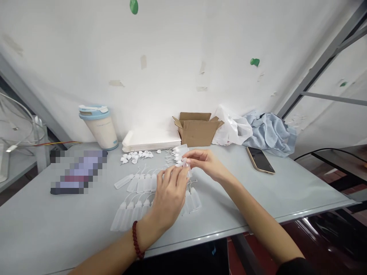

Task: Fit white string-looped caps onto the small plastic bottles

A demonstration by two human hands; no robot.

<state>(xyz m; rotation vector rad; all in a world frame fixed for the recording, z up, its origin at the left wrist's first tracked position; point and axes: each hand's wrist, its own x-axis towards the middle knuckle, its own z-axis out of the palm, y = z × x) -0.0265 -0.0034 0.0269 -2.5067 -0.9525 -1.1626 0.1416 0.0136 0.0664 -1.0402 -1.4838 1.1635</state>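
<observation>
My left hand (171,193), with a red bead bracelet at the wrist, reaches over rows of translucent plastic bottles (133,210). Its closed fingertips meet those of my right hand (205,162) around a small translucent bottle (186,163), mostly covered by the fingers. The right thumb and index finger pinch its upper end. Thin curved tips or strings stick out from the bottles on the table. Behind my left hand lies a scatter of small white caps (137,156). More bottles with white tops (174,153) lie just behind the hands.
An open cardboard box (198,131) stands near the wall beside a white stack (151,140). Left are a blue-lidded cup (101,130) and a pixelated object (80,172). Right are a white plastic bag (232,128), blue cloth (271,131) and a phone (260,160).
</observation>
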